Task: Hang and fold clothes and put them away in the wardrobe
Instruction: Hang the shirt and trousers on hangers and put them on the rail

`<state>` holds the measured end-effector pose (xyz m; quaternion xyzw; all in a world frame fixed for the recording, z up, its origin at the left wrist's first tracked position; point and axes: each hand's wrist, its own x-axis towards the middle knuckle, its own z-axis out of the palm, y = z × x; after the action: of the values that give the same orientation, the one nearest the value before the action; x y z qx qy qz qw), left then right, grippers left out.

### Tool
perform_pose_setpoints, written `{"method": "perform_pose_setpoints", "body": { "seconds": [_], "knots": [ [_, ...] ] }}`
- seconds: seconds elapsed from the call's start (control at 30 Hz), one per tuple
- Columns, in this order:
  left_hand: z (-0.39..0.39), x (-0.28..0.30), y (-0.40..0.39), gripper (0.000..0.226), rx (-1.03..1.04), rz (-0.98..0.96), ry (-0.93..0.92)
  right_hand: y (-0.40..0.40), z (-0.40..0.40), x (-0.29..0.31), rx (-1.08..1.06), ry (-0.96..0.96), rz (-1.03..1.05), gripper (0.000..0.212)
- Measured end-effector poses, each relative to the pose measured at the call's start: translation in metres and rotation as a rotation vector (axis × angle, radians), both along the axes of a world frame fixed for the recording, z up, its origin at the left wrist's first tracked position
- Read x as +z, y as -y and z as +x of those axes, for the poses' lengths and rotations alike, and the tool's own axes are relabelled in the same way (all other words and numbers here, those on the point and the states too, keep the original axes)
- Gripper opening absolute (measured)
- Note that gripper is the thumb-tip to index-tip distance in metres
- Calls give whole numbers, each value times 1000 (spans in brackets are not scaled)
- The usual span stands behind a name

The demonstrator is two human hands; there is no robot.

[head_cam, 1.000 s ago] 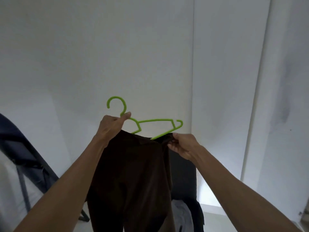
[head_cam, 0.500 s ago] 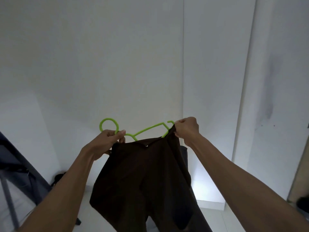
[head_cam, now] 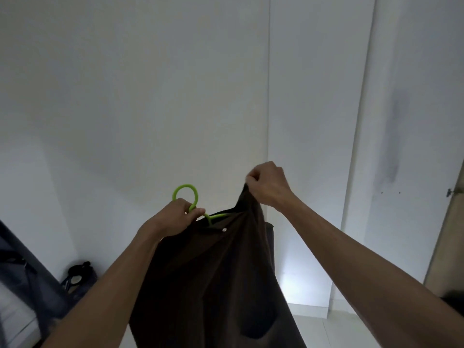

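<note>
Head view. Both bare arms reach forward and upward toward a white wall (head_cam: 150, 96). The left hand (head_cam: 175, 217) pinches the neck of a green plastic hanger (head_cam: 187, 197) between thumb and curled fingers; the hook loops upward just above this grip, and a short length of the hanger's arm runs rightward from it into the garment. The right hand (head_cam: 267, 187), raised higher, is closed in a fist around a bunched upper edge of a dark brown shirt (head_cam: 221, 285), wrist bent downward. The shirt hangs below both grips, between the forearms; a small pale button (head_cam: 224, 230) shows near its collar.
</note>
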<state>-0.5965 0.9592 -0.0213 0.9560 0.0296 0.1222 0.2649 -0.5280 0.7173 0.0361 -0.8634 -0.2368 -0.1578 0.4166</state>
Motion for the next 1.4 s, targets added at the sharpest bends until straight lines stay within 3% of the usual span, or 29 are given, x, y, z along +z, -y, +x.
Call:
{"method": "perform_pose_setpoints", "body": {
  "seconds": [0.13, 0.2, 0.27, 0.33, 0.43, 0.57, 0.8, 0.97, 1.2, 1.3, 1.4],
  "knots": [
    [8, 8, 17, 50, 28, -42, 189, -4, -22, 8, 421, -114, -168, 20],
    [7, 14, 19, 51, 22, -154, 273, 5, -6, 6, 345, -72, -139, 23],
    [4, 19, 17, 50, -18, -238, 316, 21, 17, -2, 199, 36, -338, 36],
    [1, 22, 13, 51, -47, -231, 315, 34, 32, -19, 186, 0, -504, 40],
    [0, 25, 6, 52, -79, -196, 269, 40, 45, -41, 210, 41, -424, 29],
    [1, 30, 6, 57, -130, -195, 260, 33, 47, -46, 221, 115, -427, 31],
    [8, 55, 12, 52, -183, -195, 256, 3, 32, -36, 368, 155, -154, 19],
    [0, 41, -21, 41, -4, 58, 240, 34, 50, -29, 236, 108, -64, 18],
    [5, 24, -15, 16, -42, -111, 403, 54, 57, -10, 251, 67, -85, 25],
    [9, 34, 0, 18, -107, -146, 339, 36, 43, 24, 414, -133, 201, 41],
    [11, 37, 14, 19, -138, -204, 326, 13, 29, 44, 452, -273, 547, 26]
  ]
}}
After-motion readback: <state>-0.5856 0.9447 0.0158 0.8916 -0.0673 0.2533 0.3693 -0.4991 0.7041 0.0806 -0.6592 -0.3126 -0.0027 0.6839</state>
